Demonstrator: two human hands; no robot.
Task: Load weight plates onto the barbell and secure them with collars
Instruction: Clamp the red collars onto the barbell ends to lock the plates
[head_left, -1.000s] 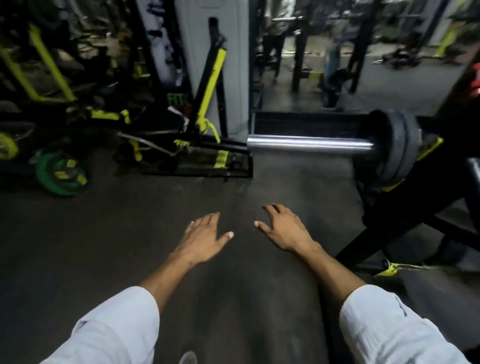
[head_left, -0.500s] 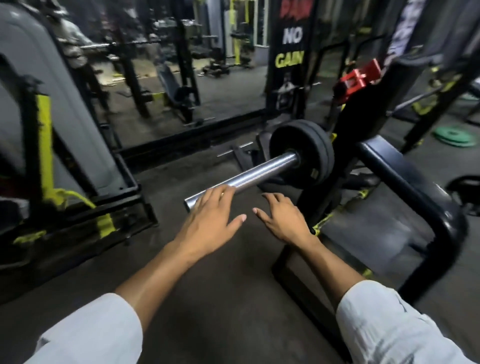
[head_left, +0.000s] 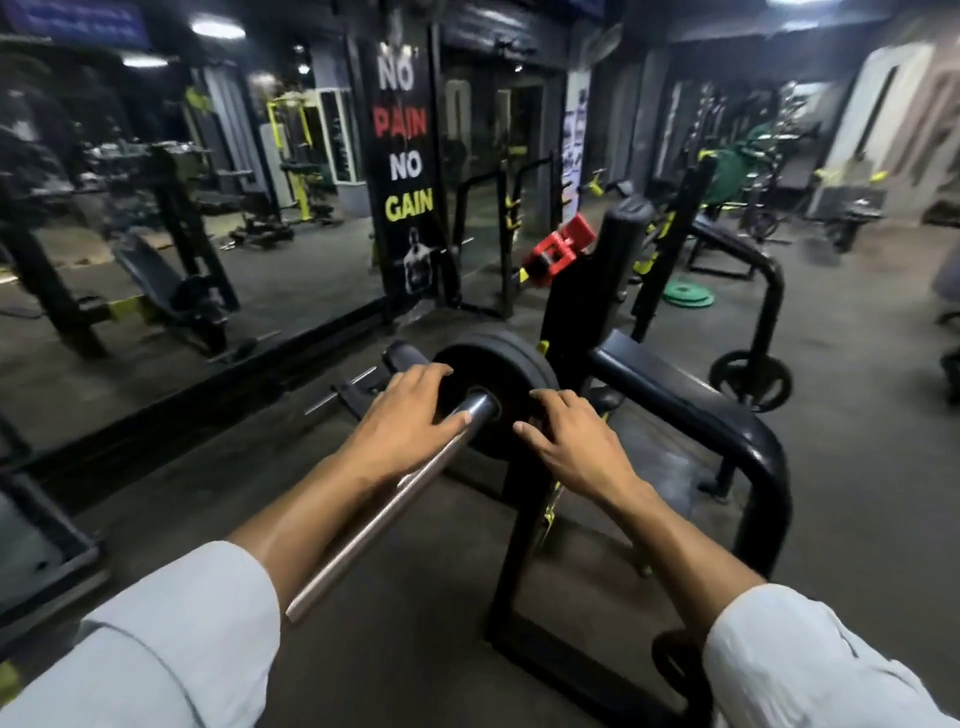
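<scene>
Two hands on black plates (head_left: 498, 387), already far in on barbell sleeve (head_left: 384, 512) by rack upright (head_left: 587, 322). Left hand (head_left: 402, 415) and right hand (head_left: 574, 441) fingers spread flat, gripping nothing. Push evenly w/ both palms, straight along bar, then fit collar.

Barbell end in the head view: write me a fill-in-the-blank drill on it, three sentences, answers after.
1. The plates on the barbell sleeve are ____ in colour.
2. The left hand and right hand reach toward the plates from ____ sides of the sleeve.
3. The green plate lies flat on the ____.

Missing words: black; opposite; floor
</scene>
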